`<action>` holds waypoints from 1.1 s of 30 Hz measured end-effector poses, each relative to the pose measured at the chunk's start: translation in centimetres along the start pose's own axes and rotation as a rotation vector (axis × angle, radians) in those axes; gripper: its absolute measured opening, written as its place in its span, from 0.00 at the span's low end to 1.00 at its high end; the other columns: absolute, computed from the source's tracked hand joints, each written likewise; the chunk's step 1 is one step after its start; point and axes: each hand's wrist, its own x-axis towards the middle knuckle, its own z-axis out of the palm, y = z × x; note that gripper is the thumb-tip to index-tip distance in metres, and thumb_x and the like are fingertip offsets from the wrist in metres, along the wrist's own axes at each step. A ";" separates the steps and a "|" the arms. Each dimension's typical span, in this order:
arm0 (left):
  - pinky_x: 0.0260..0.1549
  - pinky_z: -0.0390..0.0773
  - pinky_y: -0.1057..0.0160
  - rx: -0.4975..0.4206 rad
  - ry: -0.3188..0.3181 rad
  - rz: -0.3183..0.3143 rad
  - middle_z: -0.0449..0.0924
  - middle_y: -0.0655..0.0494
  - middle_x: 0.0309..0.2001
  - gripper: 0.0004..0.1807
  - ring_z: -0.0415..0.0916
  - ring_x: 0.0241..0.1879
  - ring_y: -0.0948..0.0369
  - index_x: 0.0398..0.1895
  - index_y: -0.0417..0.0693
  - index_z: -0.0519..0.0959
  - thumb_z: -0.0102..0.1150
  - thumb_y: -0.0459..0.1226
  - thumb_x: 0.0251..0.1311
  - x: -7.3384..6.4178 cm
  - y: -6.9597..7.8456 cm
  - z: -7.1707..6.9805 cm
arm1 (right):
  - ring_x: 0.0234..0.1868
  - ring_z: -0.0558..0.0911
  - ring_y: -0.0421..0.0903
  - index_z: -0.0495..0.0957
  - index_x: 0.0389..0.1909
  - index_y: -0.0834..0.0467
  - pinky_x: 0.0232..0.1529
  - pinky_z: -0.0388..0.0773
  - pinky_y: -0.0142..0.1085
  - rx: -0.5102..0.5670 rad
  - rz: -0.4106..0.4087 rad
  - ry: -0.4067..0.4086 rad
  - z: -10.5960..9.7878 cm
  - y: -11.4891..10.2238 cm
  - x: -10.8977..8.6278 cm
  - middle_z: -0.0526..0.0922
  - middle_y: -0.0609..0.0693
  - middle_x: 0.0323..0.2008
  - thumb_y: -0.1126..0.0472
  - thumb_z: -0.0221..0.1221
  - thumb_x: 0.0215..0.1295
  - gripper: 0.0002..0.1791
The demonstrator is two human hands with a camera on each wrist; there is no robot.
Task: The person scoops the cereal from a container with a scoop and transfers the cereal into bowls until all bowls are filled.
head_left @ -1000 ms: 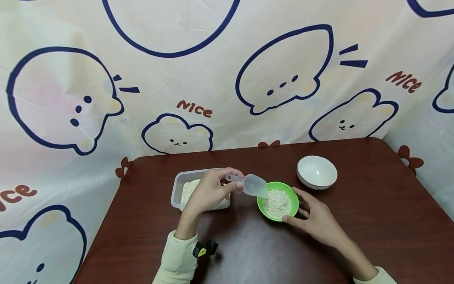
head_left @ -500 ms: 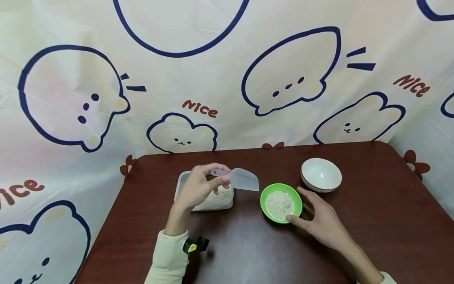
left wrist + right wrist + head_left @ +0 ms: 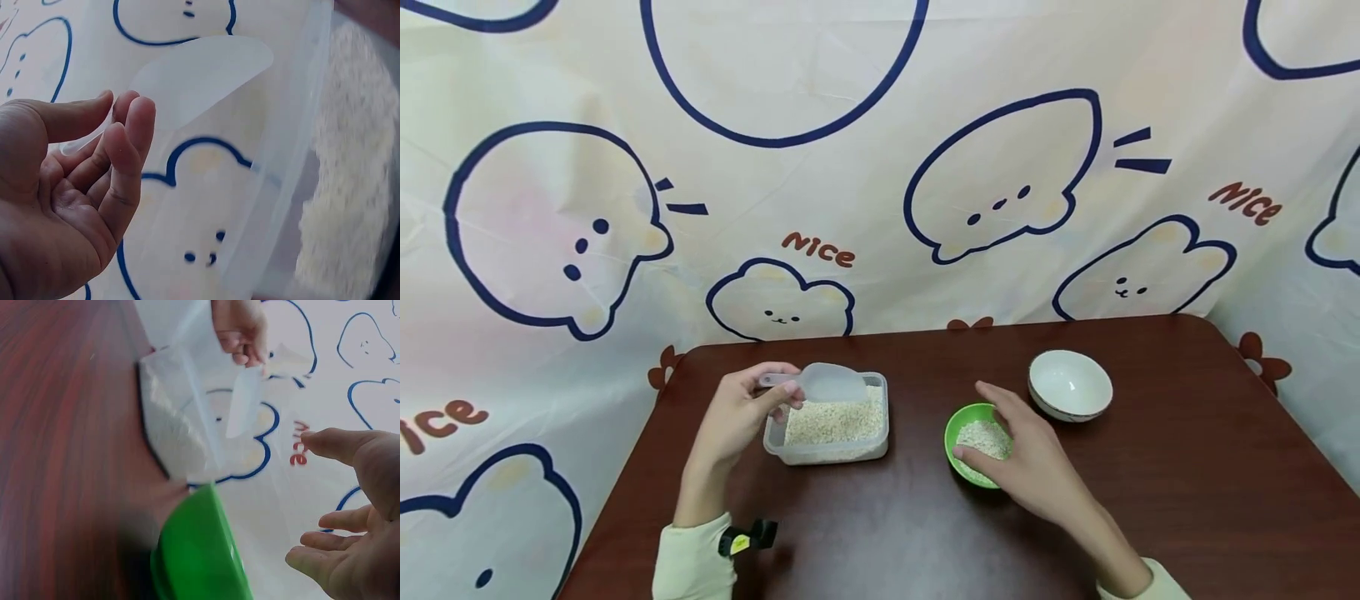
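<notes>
My left hand (image 3: 739, 417) pinches a translucent plastic scoop (image 3: 833, 384) by its handle. The scoop's bowl hangs over a clear rectangular container (image 3: 835, 454) of pale, oat-like grain (image 3: 833, 425). In the left wrist view the scoop (image 3: 200, 81) looks see-through, with no grain showing in it. A green bowl (image 3: 952, 433) with a heap of the same pale grain (image 3: 985, 437) stands to the right. Over that bowl's right side is my right hand (image 3: 1033, 458), thumb and fingers spread, holding nothing. The right wrist view shows these fingers (image 3: 337, 520) apart from the green bowl (image 3: 200, 550).
Behind and right of the green bowl stands a white bowl (image 3: 1070, 383) with a dark rim line. Everything rests on a dark reddish-brown table (image 3: 880, 533). A cartoon-printed cloth (image 3: 880, 192) hangs along the table's back edge.
My left hand has carried the scoop leftward from the green bowl to over the container. My right hand has let go of the green bowl's rim and shifted left above it.
</notes>
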 end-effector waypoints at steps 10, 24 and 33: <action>0.31 0.86 0.58 0.035 0.073 -0.062 0.90 0.55 0.34 0.14 0.88 0.34 0.61 0.55 0.32 0.83 0.64 0.35 0.75 -1.4 -2.7 -2.8 | 0.78 0.73 0.57 0.68 0.79 0.58 0.71 0.77 0.55 0.063 0.023 -0.119 4.0 -2.4 1.9 0.71 0.55 0.78 0.50 0.78 0.61 0.49; 0.31 0.86 0.60 0.103 0.071 -0.085 0.91 0.48 0.37 0.15 0.88 0.35 0.64 0.57 0.32 0.82 0.63 0.36 0.77 -2.0 -3.1 -5.6 | 0.73 0.79 0.58 0.67 0.79 0.64 0.69 0.79 0.48 0.159 0.019 -0.159 8.0 -3.2 2.7 0.72 0.58 0.77 0.53 0.79 0.60 0.50; 0.30 0.85 0.61 0.226 -0.009 -0.105 0.90 0.41 0.39 0.14 0.84 0.32 0.64 0.58 0.36 0.83 0.65 0.35 0.75 -2.1 -3.1 -5.6 | 0.76 0.75 0.57 0.64 0.80 0.66 0.70 0.78 0.48 0.194 0.012 -0.170 10.1 -3.0 3.2 0.69 0.61 0.78 0.55 0.78 0.61 0.50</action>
